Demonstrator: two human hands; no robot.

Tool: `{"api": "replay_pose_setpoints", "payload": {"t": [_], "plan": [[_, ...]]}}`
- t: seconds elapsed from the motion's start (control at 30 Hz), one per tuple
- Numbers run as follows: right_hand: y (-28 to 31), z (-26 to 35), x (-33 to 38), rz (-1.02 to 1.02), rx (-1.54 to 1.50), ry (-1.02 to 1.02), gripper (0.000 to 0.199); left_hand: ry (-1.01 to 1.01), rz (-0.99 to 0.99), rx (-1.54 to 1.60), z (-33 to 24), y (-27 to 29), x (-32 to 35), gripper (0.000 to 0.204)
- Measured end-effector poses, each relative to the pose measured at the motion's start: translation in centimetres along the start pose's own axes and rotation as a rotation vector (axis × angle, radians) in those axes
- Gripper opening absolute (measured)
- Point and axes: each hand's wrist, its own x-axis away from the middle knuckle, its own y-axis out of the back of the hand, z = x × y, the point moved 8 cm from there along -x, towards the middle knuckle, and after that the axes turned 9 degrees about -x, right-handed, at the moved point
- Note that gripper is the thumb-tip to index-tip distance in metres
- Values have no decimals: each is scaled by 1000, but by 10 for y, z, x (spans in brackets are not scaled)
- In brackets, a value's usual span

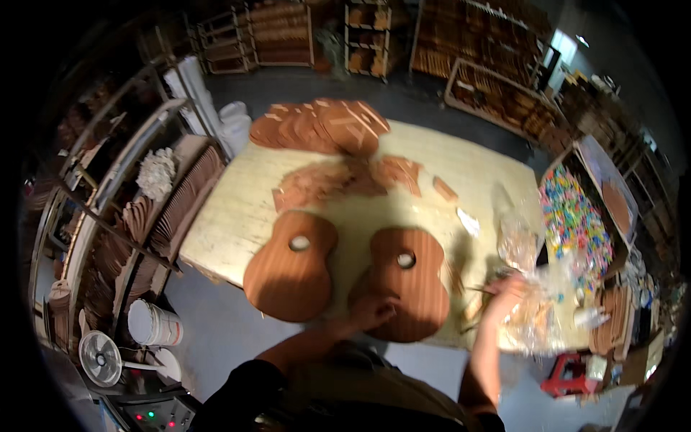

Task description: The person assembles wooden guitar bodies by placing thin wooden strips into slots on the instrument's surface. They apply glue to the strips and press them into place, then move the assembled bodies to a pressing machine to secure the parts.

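Note:
Two ukulele- or guitar-shaped wooden bodies lie side by side at the table's near edge, the left body (288,281) and the right body (412,291), each with a round sound hole. Over the lower left part of the right body is my left hand (371,311), fingers curled together; whatever they may hold is too small to make out. My right hand (508,288) reaches over crumpled clear plastic bags (531,317) at the table's right side. Its fingers are smeared by motion, and a thin dark thing (491,290) shows beside them.
The pale table (475,169) carries a pile of body-shaped wooden plates (317,126) at the back and thin wood pieces (324,183) mid-table. A bin of colourful small pieces (576,216) stands right, a red stool (568,376) below. A rack (173,216), white bucket (153,324) and fan (101,358) stand left.

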Motion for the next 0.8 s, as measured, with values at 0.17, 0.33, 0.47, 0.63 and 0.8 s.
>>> {"api": "replay_pose_setpoints", "payload": {"t": [0.17, 0.33, 0.47, 0.63, 0.8], "plan": [[-108, -30, 167, 1111, 315, 64, 21, -259, -65, -55, -40, 12, 23, 26], [-120, -15, 181, 1408, 749, 301, 49, -308, -18, -105, -48, 14, 28, 29], [-97, 5, 155, 1235, 638, 375, 40, -322, -36, -55, -48, 17, 31, 31], [-83, 0, 172, 1107, 588, 378, 28, -312, -59, -26, -49, 20, 30, 31], [-86, -20, 175, 920, 552, 385, 12, -269, -95, 11, -45, 25, 26, 25]]}}
